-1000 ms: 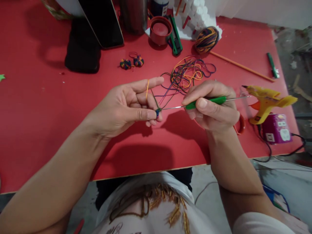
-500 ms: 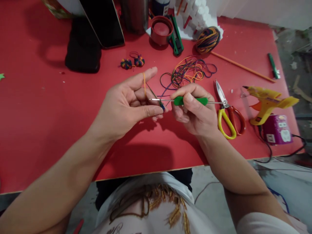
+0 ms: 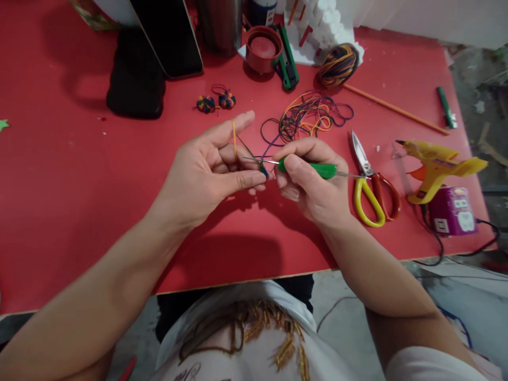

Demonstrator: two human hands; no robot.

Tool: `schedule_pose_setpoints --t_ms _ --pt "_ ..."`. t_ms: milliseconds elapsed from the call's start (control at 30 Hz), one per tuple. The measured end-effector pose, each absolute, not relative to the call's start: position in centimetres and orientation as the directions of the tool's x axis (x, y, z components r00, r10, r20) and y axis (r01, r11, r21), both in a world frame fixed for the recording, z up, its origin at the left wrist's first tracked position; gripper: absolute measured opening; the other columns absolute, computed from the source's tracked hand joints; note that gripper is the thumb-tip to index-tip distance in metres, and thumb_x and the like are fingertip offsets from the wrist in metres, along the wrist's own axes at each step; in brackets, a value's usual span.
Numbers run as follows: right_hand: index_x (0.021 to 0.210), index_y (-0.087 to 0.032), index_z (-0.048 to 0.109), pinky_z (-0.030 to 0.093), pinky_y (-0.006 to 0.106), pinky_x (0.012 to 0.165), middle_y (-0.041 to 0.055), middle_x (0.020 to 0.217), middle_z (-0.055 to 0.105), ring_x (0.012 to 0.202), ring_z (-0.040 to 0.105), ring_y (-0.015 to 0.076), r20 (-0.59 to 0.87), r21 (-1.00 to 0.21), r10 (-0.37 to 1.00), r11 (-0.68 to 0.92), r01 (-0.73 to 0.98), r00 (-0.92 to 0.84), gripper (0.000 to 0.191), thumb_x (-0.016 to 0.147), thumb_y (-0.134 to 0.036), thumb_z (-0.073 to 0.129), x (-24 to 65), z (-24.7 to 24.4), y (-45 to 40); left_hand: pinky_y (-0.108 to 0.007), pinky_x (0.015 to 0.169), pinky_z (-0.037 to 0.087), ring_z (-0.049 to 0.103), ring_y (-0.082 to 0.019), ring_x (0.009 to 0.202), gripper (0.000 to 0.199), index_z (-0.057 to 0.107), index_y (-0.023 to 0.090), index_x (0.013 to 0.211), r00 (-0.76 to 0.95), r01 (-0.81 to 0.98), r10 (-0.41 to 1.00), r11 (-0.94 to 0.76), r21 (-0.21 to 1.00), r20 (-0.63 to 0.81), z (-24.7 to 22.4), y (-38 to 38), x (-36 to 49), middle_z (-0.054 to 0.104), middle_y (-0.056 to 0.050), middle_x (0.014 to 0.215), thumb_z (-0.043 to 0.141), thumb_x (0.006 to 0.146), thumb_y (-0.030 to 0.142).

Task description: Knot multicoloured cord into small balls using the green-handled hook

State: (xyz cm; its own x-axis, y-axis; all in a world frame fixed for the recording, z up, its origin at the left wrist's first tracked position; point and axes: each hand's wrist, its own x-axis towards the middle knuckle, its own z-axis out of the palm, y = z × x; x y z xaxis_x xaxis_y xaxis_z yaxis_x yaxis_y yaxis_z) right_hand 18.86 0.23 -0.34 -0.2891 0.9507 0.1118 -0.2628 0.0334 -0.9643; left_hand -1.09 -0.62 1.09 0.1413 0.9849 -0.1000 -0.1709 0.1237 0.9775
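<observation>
Between the thumb and fingers of my left hand (image 3: 210, 169) is a small dark crocheted piece (image 3: 263, 169). An orange-yellow strand of yarn (image 3: 234, 136) loops round its raised index finger. My right hand (image 3: 317, 177) is closed round the green handle of a crochet hook (image 3: 326, 170). The hook's thin metal tip points left, by the yarn just above the small piece. Loose multicoloured yarn (image 3: 305, 116) lies tangled behind my hands, with strands running down to the piece. Two small knotted yarn pieces (image 3: 216, 101) rest on the table further left.
On the red table (image 3: 79, 211), scissors (image 3: 367, 182), a yellow glue gun (image 3: 436, 166) and a purple box (image 3: 452, 211) lie at the right. Behind are a yarn ball (image 3: 338, 64), an orange stick (image 3: 397, 108), a green cutter (image 3: 288, 61), a red cup (image 3: 262, 50) and a phone (image 3: 170, 37).
My right hand has shifted slightly left, and the hook has tilted so that its handle end sits lower. My left hand has hardly moved.
</observation>
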Motion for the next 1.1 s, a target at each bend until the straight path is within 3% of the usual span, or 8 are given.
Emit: schedule_pose_setpoints --t_ms 167,300,567,667,767,867,1100 --pt "0.105 -0.021 0.072 0.043 0.02 0.044 -0.0044 0.072 0.069 0.048 0.05 0.0062 0.111 -0.942 0.943 0.0 -0.334 -0.313 0.023 0.099 -0.042 0.079 18.5 -0.5 0.2 -0.044 0.08 0.071 0.079 -0.022 0.077 0.077 0.071 0.033 0.145 0.126 -0.131 0.983 0.152 0.98 -0.136 1.3 -0.6 -1.1 0.079 0.002 0.083 0.097 0.074 0.017" --pt "0.103 -0.022 0.073 0.043 0.02 0.043 -0.0049 0.072 0.069 0.046 0.048 0.0055 0.111 -0.925 0.949 -0.009 -0.379 -0.295 0.022 0.098 -0.042 0.081 18.4 -0.7 0.4 -0.039 0.075 0.07 0.077 -0.02 0.076 0.075 0.074 0.033 0.141 0.118 -0.132 0.984 0.148 0.98 -0.133 1.4 -0.6 -0.9 0.079 0.004 0.083 0.097 0.072 0.016" --pt "0.105 -0.023 0.077 0.043 0.022 0.043 -0.0039 0.075 0.07 0.047 0.049 0.0061 0.122 -0.911 0.951 -0.007 -0.413 -0.285 0.016 0.1 -0.037 0.079 18.5 -0.8 0.3 -0.034 0.07 0.068 0.074 -0.017 0.071 0.071 0.076 0.029 0.137 0.157 -0.253 0.986 0.099 0.962 -0.06 0.7 -0.3 -0.8 0.079 0.004 0.08 0.098 0.072 0.014" --pt "0.108 -0.024 0.078 0.045 0.023 0.048 -0.0026 0.078 0.071 0.053 0.055 0.008 0.187 -0.949 0.943 0.1 -0.299 -0.276 0.015 0.099 -0.035 0.08 18.7 -0.7 0.2 -0.034 0.072 0.068 0.078 -0.018 0.07 0.073 0.072 0.027 0.143 0.183 -0.251 0.981 0.106 0.962 -0.061 0.3 -0.2 -1.0 0.081 0.002 0.084 0.097 0.075 0.016" --pt "0.105 -0.024 0.081 0.06 0.03 0.071 0.0014 0.09 0.075 0.078 0.07 0.0147 0.334 -0.942 0.905 0.321 -0.092 -0.261 0.012 0.095 -0.031 0.083 19.1 -0.5 0.3 -0.031 0.07 0.068 0.08 -0.019 0.071 0.073 0.07 0.029 0.144 0.199 -0.236 0.978 0.114 0.965 -0.067 0.0 -0.1 -1.1 0.081 0.002 0.083 0.096 0.078 0.016" --pt "0.1 -0.025 0.082 0.064 0.036 0.087 0.0035 0.095 0.075 0.094 0.073 0.019 0.459 -0.881 0.847 0.472 -0.017 -0.266 0.007 0.093 -0.025 0.084 19.3 -0.5 0.6 -0.032 0.071 0.069 0.081 -0.02 0.071 0.074 0.07 0.029 0.144 0.212 -0.228 0.976 0.098 0.969 -0.048 -0.2 -0.1 -1.2 0.08 0.003 0.081 0.098 0.076 0.019" --pt "0.106 -0.021 0.079 0.066 0.028 0.076 0.0006 0.094 0.078 0.075 0.074 0.0116 0.368 -0.929 0.893 0.341 -0.143 -0.258 0.008 0.099 -0.025 0.078 19.4 -0.9 0.8 -0.038 0.082 0.072 0.082 -0.022 0.078 0.072 0.068 0.028 0.146 0.201 -0.233 0.977 0.12 0.965 -0.073 -0.1 -0.2 -1.3 0.081 0.001 0.087 0.095 0.08 0.019"
